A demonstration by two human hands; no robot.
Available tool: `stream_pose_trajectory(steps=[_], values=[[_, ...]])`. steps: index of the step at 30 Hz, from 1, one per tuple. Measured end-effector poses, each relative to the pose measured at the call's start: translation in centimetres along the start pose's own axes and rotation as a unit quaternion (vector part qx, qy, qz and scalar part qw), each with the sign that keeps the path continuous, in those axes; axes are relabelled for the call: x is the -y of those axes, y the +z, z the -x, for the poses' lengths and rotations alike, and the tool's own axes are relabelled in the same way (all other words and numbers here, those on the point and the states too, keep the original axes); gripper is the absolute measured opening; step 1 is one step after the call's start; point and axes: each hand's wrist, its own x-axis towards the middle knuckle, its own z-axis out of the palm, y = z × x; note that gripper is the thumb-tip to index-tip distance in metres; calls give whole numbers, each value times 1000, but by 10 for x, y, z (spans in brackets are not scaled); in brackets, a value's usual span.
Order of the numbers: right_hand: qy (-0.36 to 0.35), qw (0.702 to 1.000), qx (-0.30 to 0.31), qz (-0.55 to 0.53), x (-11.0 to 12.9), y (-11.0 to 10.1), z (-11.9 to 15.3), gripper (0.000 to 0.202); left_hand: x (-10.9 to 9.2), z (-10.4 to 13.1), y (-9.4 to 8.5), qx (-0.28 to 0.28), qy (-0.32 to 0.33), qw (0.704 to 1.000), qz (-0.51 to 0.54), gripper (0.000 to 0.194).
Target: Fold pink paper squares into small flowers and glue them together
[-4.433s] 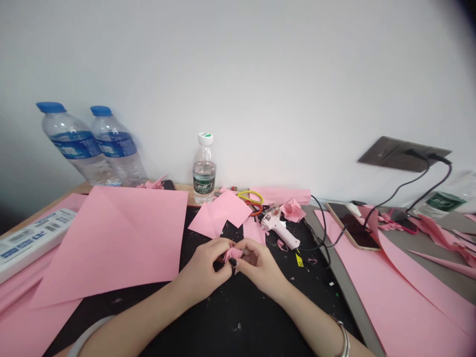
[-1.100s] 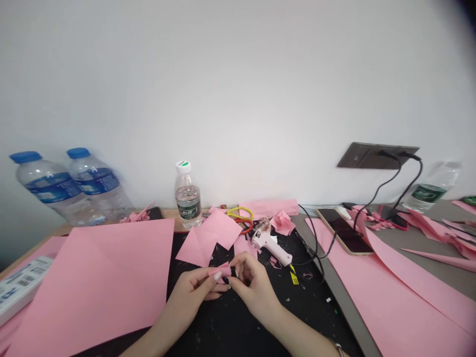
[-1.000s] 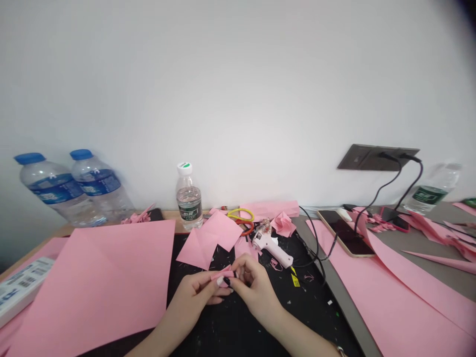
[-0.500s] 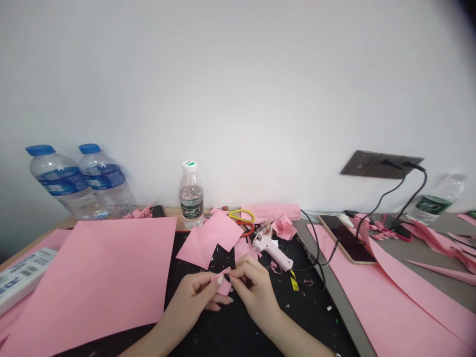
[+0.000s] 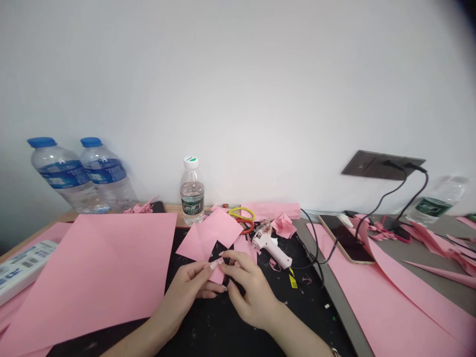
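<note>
A small folded piece of pink paper (image 5: pixel 215 275) is between my two hands, above the black mat (image 5: pixel 208 327). My left hand (image 5: pixel 191 285) pinches it from the left, thumb on top and fingers beneath. From the right, my right hand (image 5: pixel 249 287) grips its upper edge, with the thumb low beside the paper. Just beyond my fingers lie creased pink paper squares (image 5: pixel 211 233). A pale pink glue gun (image 5: pixel 273 248) rests to the right of my right hand, and a folded pink paper flower (image 5: pixel 284 226) lies behind it.
Large pink sheets lie left (image 5: pixel 107 272) and right (image 5: pixel 357 287). A small water bottle (image 5: pixel 192 198) and two big bottles (image 5: pixel 106 171) stand by the wall. A phone (image 5: pixel 345 238) lies on the right, cables running to a wall socket (image 5: pixel 381 164). Yellow-handled scissors (image 5: pixel 241 214) lie behind the squares.
My right-hand fingers have moved up and left over the paper's top edge, and the thumb has dropped lower. Both hands have shifted slightly left with the paper, whose face now shows more.
</note>
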Motion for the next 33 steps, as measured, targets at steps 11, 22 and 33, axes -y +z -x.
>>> stream_pose_trajectory(steps=[11,22,33], values=[[181,957,-77,-212,-11,4,-2,9,-1,1,-1,90,7,993,-83,28],[209,951,91,-207,-5,7,-2,33,4,3,2,198,-1,975,-96,19],[166,969,-66,-172,-10,8,-2,15,-1,-1,0,109,50,983,-138,20]])
